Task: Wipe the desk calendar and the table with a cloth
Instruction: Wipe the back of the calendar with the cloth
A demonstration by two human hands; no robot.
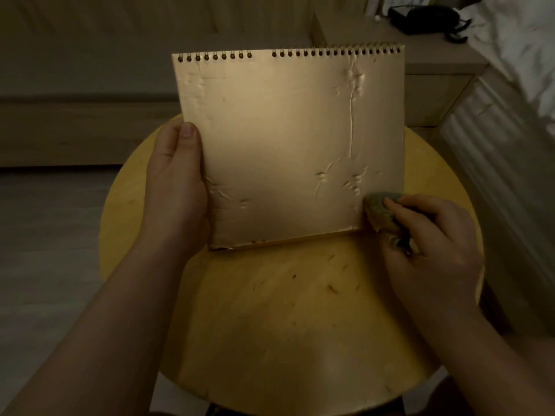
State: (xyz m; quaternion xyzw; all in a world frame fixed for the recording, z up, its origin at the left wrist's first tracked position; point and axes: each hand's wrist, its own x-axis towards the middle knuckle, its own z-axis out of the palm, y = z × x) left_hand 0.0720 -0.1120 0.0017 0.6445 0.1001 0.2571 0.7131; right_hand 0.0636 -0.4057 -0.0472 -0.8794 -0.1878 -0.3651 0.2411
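Calendar [288, 145] fills the middle of the view, a spiral-bound desk calendar held upright above the round wooden desk [270, 310], its plain gold back cover facing the camera. Its long axis runs left to right, with the wire binding along the top edge pointing away and up, and the bottom edge low, near or on the desk top; whether it actually touches cannot be told. The whole sheet is turned slightly, so that the bottom edge climbs from lower left to right. The cover carries creases and small dents, most of them near the right side and the lower corners. The left hand [177, 187] grips the calendar's left edge, thumb laid flat on the front face near that edge and pointing up, the other fingers wrapped out of sight behind it. The right hand [426, 241] sits at the calendar's lower right corner, its fingers [390, 202] curled round a small bunched cloth [375, 211], grey-green and mottled, which presses against the cover just by that corner. The desk surface below shows scattered dark specks and short scratches. Beyond the desk, at the upper right, a low wooden cabinet [435, 55] holds a dark object [426, 18] with a cord, too dim to name, and white bedding [516, 40] lies at the far right edge. The floor [54, 220] on the left is grey and dim.
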